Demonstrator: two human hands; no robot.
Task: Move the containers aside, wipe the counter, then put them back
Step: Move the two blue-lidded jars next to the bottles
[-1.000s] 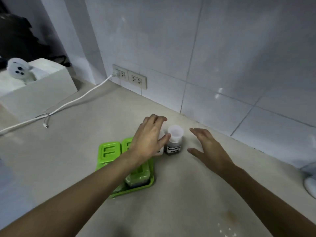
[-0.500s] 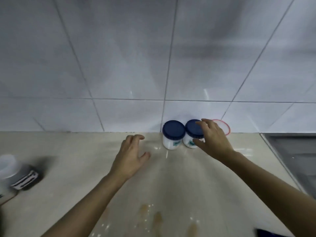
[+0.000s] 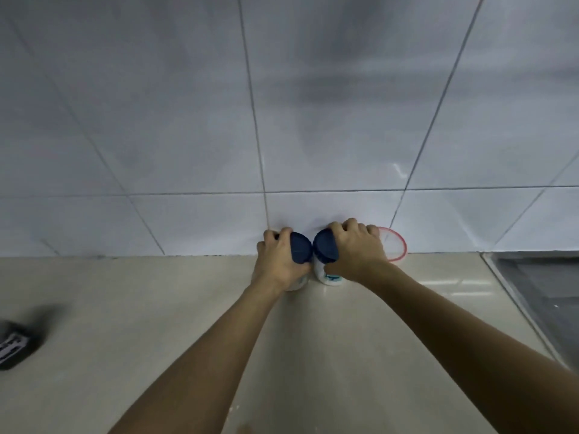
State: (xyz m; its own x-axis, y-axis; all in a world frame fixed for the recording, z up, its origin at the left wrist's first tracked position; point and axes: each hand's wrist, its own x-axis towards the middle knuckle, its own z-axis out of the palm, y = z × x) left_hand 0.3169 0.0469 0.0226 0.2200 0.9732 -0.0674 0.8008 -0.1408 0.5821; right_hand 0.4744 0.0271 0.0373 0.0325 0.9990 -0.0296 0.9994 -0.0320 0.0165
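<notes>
- Half a second ago your left hand hovered open over the bare worktop and your right hand only touched the right lid; now both hands are down on the 2 jars.
- Your left hand wraps the left jar, fingers curled over the far side of its dark blue lid, thumb on the near side, clamped on it.
- Your right hand covers the right jar the same way, fingers hooked over the back of the lid, thumb pressed on the white body just above its teal label.
- The 2 jars stand side by side at the back of the worktop, against the tiled wall, their lids touching or nearly so; both look tipped slightly toward each other.
- A clear container with a pink rim sits just right of your right hand, by the wall.
- Both forearms reach forward, converging toward the jars.
- A dark labelled container shows blurred at the far left edge; it sits further out of view than before.
- A grey sink lies at the right.
</notes>
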